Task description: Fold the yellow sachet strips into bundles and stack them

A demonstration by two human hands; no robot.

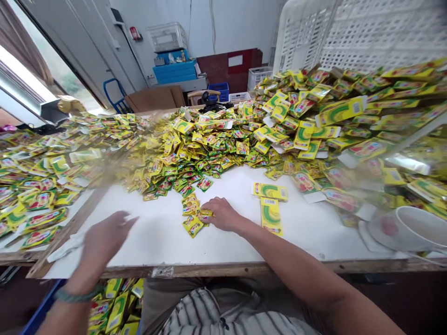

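Observation:
My right hand [222, 213] lies palm down on the white table [223, 242], its fingers curled on a small cluster of yellow sachets [193, 215]. My left hand [104, 237] hovers over the table's near left, blurred by motion, fingers stretched forward with nothing seen in them. Two larger yellow-green packets [270, 204] lie just right of my right hand. A big heap of yellow sachets [216, 139] covers the far half of the table.
White lattice crates [349, 37] stand at the back right. A white bowl [415, 228] sits at the right edge. Below the table's near left, a blue bin [115, 307] holds more packets. Blue boxes and a cardboard sheet stand by the far wall.

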